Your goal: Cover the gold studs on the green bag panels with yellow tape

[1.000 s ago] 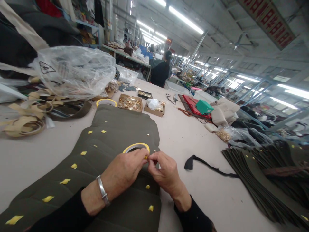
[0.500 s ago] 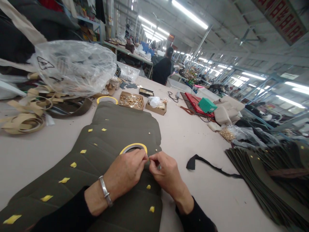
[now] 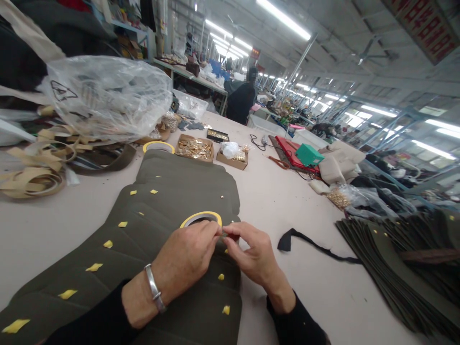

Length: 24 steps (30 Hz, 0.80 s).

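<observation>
Plastic bag: clear, puffed out, upper left of frame. Straps: tan, loosely coiled, left edge, below plastic bag. Left carton: open, filled with gold-coloured hardware, above centre. Right carton: open, contains white plastic and gold-coloured parts. Black tray: just above cartons. Green box: on red item, right of cartons. Black strip: right of centre, wider at left end. Person: dark clothing, background, top centre. Banner: red characters, upper right corner.
</observation>
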### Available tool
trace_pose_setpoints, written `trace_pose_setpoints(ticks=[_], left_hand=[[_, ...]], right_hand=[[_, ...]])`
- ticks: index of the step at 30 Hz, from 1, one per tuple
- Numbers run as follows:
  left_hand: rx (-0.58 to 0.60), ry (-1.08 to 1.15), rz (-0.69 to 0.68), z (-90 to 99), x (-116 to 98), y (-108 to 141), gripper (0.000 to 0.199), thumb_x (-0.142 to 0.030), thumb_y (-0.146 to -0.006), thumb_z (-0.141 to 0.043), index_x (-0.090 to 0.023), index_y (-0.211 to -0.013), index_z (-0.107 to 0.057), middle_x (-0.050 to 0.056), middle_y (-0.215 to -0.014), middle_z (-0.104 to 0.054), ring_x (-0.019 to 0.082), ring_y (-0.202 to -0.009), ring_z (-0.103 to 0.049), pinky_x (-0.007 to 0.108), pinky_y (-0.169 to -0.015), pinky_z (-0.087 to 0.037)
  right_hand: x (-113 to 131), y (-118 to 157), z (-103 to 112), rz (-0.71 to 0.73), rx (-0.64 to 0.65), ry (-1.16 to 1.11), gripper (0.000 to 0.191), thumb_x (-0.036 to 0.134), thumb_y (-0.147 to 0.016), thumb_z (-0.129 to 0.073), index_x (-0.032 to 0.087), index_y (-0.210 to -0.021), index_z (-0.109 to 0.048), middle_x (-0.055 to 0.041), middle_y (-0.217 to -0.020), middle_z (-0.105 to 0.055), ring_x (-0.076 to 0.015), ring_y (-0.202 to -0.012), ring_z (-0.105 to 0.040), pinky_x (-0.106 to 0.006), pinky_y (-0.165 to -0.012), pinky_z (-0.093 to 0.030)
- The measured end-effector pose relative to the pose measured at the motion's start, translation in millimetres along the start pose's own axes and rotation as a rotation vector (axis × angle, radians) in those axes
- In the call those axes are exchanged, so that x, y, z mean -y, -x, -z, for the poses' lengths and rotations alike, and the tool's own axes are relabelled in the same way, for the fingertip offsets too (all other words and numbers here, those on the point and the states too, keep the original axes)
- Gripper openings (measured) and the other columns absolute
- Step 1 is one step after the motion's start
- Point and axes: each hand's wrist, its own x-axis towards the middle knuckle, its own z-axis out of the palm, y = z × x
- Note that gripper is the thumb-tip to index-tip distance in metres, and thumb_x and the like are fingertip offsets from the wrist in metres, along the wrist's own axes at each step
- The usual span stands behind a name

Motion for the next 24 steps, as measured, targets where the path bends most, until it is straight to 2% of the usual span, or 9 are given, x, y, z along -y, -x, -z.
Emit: trace_pose_setpoints(ticks=[5,11,14,19,22,24], left_hand=[[0.001,0.020,0.014,3.1,-5,0,0.020,-0.014,-0.093,-0.036,-0.019,-0.090,-0.055,0.003,-0.084,-0.063,0.019,-0.077,-0.059,0.031,-0.069,-0.042],[0.002,-0.010,0.017,6.0,-10,0,0.017,-0.012,-0.091,-0.040,-0.019,-0.090,-0.056,0.002,-0.085,-0.063,0.018,-0.076,-0.060,0.031,-0.068,-0.043],[-0.048,-0.076,-0.013,4.3,-10,1,0.018,-0.014,-0.092,-0.040,-0.019,-0.088,-0.056,0.002,-0.081,-0.063,0.018,-0.075,-0.060,0.031,-0.066,-0.043],[-0.228,-0.178,-0.107,1.2,-13,2,0.021,-0.014,-0.094,-0.038,-0.018,-0.084,-0.055,0.002,-0.071,-0.059,0.017,-0.067,-0.057,0.030,-0.061,-0.042],[-0.307,-0.134,-0.139,1.8,-20,5,0.019,-0.014,-0.094,-0.039,-0.018,-0.084,-0.054,0.002,-0.073,-0.059,0.016,-0.068,-0.058,0.029,-0.064,-0.044],[-0.301,-0.120,-0.132,1.6,-22,5,0.018,-0.014,-0.095,-0.039,-0.017,-0.087,-0.054,0.003,-0.077,-0.061,0.015,-0.071,-0.058,0.029,-0.068,-0.046]], right_hand=[[4,-1,-5,0.116,-0.052,0.181,0.015,0.010,-0.087,-0.053,0.019,-0.087,-0.064,-0.0026,-0.070,-0.067,-0.0143,-0.064,-0.062,-0.026,-0.062,-0.049],[7,2,-9,0.060,-0.108,0.224,0.013,0.011,-0.083,-0.052,0.018,-0.077,-0.061,-0.0006,-0.064,-0.061,-0.0130,-0.058,-0.057,-0.025,-0.057,-0.046],[13,1,-12,-0.087,-0.122,0.159,0.012,0.012,-0.080,-0.054,0.018,-0.073,-0.061,-0.0001,-0.064,-0.062,-0.0118,-0.056,-0.056,-0.023,-0.056,-0.045],[17,-2,-19,-0.393,-0.146,-0.031,0.012,0.017,-0.079,-0.055,0.018,-0.069,-0.063,0.0009,-0.062,-0.064,-0.0113,-0.054,-0.057,-0.022,-0.053,-0.045],[-2,-2,-15,-0.591,-0.215,-0.165,0.013,0.026,-0.078,-0.058,0.017,-0.070,-0.063,0.0009,-0.058,-0.062,-0.0126,-0.052,-0.058,-0.023,-0.051,-0.047],[-21,0,-8,-0.766,-0.210,-0.334,0.020,0.035,-0.075,-0.063,0.016,-0.068,-0.061,0.0017,-0.054,-0.059,-0.0124,-0.048,-0.056,-0.024,-0.049,-0.048]])
